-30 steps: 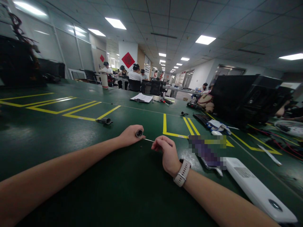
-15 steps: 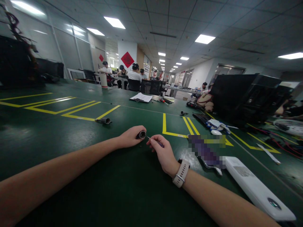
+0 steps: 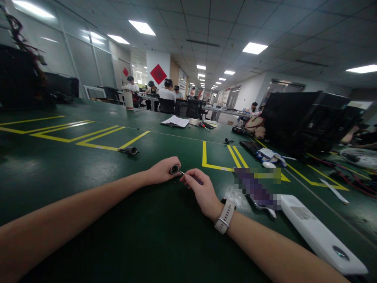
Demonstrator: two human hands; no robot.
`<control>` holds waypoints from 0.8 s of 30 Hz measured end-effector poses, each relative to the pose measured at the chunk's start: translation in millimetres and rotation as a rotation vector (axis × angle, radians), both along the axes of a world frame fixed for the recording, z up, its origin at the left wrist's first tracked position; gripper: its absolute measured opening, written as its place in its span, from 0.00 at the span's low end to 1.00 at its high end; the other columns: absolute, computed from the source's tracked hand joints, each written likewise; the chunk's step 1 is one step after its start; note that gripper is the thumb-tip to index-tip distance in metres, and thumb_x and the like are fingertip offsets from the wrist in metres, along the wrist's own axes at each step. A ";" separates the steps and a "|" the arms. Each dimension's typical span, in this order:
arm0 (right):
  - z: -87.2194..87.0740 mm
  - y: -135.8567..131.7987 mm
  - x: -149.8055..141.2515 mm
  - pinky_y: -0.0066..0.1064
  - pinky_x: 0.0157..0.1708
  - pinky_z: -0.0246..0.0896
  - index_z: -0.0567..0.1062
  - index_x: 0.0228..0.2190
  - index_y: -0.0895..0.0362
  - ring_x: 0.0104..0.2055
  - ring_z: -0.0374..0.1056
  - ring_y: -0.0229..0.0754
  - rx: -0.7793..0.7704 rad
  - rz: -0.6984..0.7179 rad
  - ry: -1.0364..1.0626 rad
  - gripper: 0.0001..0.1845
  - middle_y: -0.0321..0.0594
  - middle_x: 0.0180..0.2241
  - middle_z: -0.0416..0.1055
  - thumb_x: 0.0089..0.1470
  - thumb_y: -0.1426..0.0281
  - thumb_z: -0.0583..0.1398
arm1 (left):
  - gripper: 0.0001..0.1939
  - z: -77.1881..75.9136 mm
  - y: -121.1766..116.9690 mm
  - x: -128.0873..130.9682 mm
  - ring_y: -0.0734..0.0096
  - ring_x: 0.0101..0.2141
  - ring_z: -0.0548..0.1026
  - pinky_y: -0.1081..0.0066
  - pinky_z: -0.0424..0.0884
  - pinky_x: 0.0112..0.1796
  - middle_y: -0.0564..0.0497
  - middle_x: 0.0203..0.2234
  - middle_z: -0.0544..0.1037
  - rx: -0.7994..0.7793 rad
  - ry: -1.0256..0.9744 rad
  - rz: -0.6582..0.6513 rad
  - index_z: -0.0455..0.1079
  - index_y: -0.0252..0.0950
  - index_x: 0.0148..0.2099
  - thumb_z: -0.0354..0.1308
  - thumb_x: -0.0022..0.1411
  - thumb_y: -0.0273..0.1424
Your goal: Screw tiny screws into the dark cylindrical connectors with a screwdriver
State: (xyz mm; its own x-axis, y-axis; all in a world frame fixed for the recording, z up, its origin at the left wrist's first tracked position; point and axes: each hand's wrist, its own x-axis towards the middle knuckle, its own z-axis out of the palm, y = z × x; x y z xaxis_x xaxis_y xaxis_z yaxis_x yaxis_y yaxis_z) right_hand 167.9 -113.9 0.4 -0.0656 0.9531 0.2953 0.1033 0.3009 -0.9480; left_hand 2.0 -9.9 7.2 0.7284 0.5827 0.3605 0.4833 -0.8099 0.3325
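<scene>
My left hand [image 3: 163, 170] is closed around a dark cylindrical part [image 3: 174, 169], its round hollow end facing me. In my right hand [image 3: 199, 187] is a small screwdriver [image 3: 196, 180] with a thin metal shaft and a dark purple handle, pinched between thumb and fingers. The shaft points left, its tip at the rim of the cylinder's opening; whether it reaches inside I cannot tell. A tiny dark piece [image 3: 174, 182] lies on the green table [image 3: 141, 236] just below my left hand.
A similar dark cylinder [image 3: 129, 151] lies left on yellow tape, another [image 3: 228, 140] farther back. To the right are a blurred purple object [image 3: 256, 188], a long white device [image 3: 318, 232], gloves [image 3: 269, 155] and a black case [image 3: 303, 122]. A clipboard [image 3: 176, 121] lies at the back.
The cylinder in my left hand has turned slightly so its opening faces me more, and shifted a little left. The screwdriver has moved slightly left with my right hand.
</scene>
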 end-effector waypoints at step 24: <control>5.5 -3.7 1.0 0.31 0.31 0.55 0.72 0.24 0.56 0.29 0.63 0.38 -0.056 0.022 0.192 0.08 0.36 0.25 0.71 0.50 0.68 0.56 | 0.06 5.5 -8.9 1.4 0.71 0.28 0.66 0.74 0.61 0.29 0.52 0.27 0.65 0.086 0.133 -0.037 0.60 0.35 0.29 0.49 0.51 0.20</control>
